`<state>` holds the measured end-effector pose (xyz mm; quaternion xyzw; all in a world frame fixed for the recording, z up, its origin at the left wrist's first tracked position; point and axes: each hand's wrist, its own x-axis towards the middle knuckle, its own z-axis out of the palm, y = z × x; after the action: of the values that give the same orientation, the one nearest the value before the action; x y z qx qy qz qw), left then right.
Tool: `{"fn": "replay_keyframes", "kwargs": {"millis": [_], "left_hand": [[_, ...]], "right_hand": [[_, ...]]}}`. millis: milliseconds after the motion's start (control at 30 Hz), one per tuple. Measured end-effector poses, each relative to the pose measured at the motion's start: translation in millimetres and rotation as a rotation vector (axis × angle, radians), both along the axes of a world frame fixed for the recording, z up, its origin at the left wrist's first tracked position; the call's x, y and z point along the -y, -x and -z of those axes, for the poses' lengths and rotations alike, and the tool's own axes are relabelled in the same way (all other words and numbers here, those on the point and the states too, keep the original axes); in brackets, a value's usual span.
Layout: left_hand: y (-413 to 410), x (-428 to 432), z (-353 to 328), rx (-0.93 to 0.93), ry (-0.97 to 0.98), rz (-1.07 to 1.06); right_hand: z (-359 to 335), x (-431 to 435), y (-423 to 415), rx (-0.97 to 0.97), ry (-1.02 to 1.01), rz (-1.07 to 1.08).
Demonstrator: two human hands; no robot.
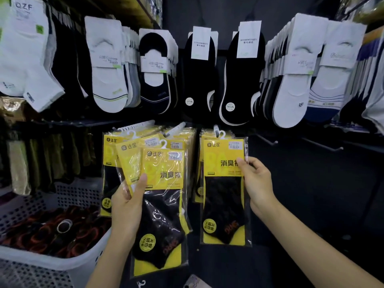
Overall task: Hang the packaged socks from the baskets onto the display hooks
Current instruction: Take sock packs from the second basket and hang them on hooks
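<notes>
1. My left hand [126, 204] grips a fan of yellow-and-black plastic sock packs [162, 204], not yet hung.
2. My right hand [257, 183] pinches a matching pack [223, 194], seemingly on the display hook [216, 128].
3. Other hung packs [109, 150] fill neighbouring hooks; the white perforated plastic basket [41, 265] holds more socks.

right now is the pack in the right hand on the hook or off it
On, it seems: the pack hangs straight, its white hanger sits over the display hook, and the right hand only pinches its upper edge.
</notes>
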<state>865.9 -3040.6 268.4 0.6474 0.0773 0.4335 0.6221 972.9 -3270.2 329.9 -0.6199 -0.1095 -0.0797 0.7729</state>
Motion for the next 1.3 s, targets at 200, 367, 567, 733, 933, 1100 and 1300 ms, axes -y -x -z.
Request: {"fn": "replay_keyframes", "kwargs": {"millis": [200, 367, 567, 733, 933, 1100, 1300], "left_hand": [[-1.2, 8.1, -0.5, 0.013, -0.036, -0.003], [-6.1, 10.1, 0.5, -0.022, -0.011, 0.039], [-5.9, 19.5, -2.5, -0.059, 0.004, 0.089], [-9.7, 30.9, -0.3, -0.029, -0.016, 0.111], [-17.5, 51.3, 2.1, 0.025, -0.026, 0.140], [-17.0, 60.0, 0.3, 0.053, -0.029, 0.211], [-10.2, 53.0, -4.4, 0.013, 0.027, 0.274]], "right_hand": [[5.7, -16.3, -17.9, -0.038, 0.038, 0.016], [9.6, -23.4, -40.2, -0.111, 0.028, 0.069], [30.4, -12.7, -55.9, -0.202, 0.019, 0.205], [40.1, -2.7, -26.6, -0.200, 0.035, 0.047], [38.9, -13.6, 28.0, -0.080, 0.137, -0.352], [37.5, -16.3, 39.4, -0.089, 0.061, -0.330], [37.8, -7.9, 35.5, -0.105, 0.030, -0.245]]}}
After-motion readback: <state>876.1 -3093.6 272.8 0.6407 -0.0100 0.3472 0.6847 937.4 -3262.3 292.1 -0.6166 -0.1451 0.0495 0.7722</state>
